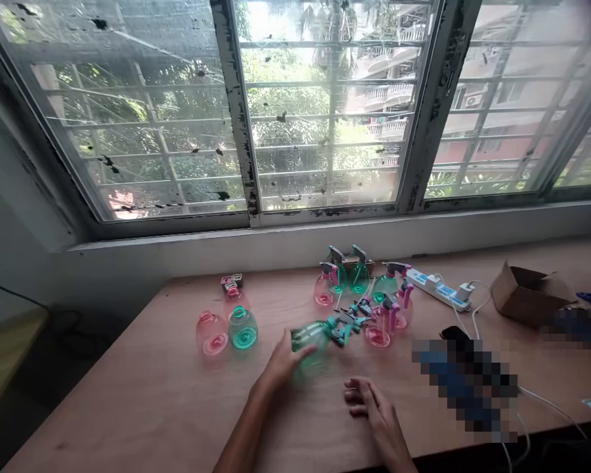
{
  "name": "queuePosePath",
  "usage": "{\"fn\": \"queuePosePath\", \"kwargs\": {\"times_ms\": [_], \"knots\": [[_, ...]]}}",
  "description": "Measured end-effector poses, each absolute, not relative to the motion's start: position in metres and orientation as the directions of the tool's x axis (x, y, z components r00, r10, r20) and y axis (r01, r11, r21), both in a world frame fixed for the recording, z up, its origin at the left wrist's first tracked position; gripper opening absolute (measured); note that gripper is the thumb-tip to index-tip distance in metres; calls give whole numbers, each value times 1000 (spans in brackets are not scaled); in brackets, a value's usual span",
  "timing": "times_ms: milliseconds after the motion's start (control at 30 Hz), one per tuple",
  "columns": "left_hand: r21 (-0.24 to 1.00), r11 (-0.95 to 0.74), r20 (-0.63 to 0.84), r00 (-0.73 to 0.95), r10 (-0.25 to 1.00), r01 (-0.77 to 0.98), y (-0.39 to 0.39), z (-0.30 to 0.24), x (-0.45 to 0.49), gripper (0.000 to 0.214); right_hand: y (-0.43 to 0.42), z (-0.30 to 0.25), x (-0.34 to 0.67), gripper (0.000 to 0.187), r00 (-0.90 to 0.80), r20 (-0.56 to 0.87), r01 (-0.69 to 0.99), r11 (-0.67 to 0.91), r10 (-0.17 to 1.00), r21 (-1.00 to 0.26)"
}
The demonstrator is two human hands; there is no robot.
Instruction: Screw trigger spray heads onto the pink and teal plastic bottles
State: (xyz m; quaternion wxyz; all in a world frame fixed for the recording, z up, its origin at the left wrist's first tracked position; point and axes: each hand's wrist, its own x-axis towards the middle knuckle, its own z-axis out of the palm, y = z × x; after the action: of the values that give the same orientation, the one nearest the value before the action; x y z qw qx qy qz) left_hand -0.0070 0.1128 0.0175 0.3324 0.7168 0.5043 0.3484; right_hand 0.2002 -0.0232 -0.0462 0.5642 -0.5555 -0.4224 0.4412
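My left hand is closed around a translucent green spray bottle, blurred by motion and tilted, with its neck toward the right. That neck meets a cluster of teal and grey spray heads; I cannot tell whether one is attached. My right hand is over the table in front of the cluster, holding nothing, its fingers loosely bent. To the left stand a headless green bottle and a headless pink bottle, with another pink bottle behind. Several bottles with spray heads, including a pink one, stand behind the cluster.
A white power strip with plugs and cables lies at the back right. Beyond it is an open cardboard box. A dark phone-like object and a blurred-out patch lie on the right. Windows rise behind the wooden table.
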Motion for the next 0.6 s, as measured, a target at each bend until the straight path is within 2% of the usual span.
{"fn": "queuePosePath", "kwargs": {"times_ms": [100, 267, 600], "knots": [[816, -282, 201, 210, 957, 504, 141, 2, -3, 41, -25, -39, 198, 57, 238, 32, 42, 23, 971, -999], [719, -285, 266, 128, 956, 634, 170, -13, 3, 41, -26, -36, 195, 52, 205, 27, 119, 3, 978, -993], [465, -208, 353, 35, 935, 861, 209, -18, 33, 45, -24, -42, 196, 43, 159, 15, 72, 4, 987, -997]]}}
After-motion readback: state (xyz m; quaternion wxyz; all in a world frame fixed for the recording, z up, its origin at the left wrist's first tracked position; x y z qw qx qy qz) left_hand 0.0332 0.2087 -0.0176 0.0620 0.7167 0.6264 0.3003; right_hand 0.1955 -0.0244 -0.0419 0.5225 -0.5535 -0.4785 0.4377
